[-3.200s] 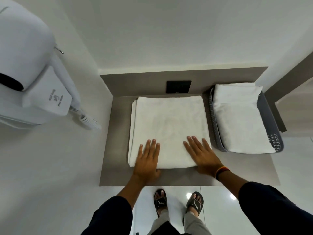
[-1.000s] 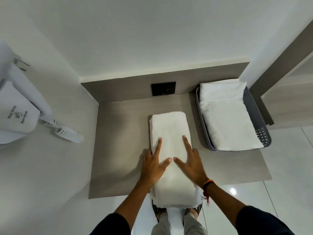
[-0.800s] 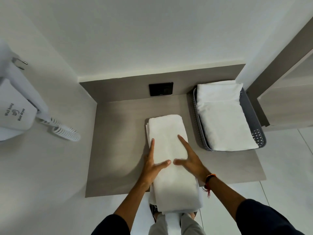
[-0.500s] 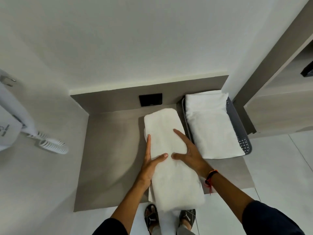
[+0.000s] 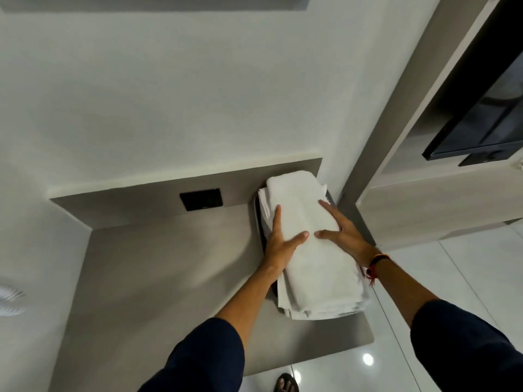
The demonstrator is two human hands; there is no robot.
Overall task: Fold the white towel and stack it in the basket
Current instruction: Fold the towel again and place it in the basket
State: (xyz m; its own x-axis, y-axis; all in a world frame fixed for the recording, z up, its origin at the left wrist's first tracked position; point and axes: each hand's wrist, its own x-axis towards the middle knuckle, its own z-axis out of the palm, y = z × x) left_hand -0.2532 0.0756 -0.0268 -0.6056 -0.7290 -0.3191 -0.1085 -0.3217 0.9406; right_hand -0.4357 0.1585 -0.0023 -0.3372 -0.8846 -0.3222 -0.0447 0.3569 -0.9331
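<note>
The folded white towel lies lengthwise over the grey basket at the right end of the shelf, on top of other white towel layers whose edges show at its left and near end. Only a dark strip of the basket's left rim is visible. My left hand grips the towel's left side, thumb on top. My right hand holds its right side, fingers spread over the cloth. A red and orange thread band circles my right wrist.
The grey shelf stretches to the left of the basket. A black wall socket sits on the back panel. A wall corner stands just right of the basket, with a dark screen beyond it. A sandalled foot shows on the glossy floor.
Both hands have carried the folded towel from the middle of the shelf to the right and set it over the basket on the towels there. The view has swung up and to the right.
</note>
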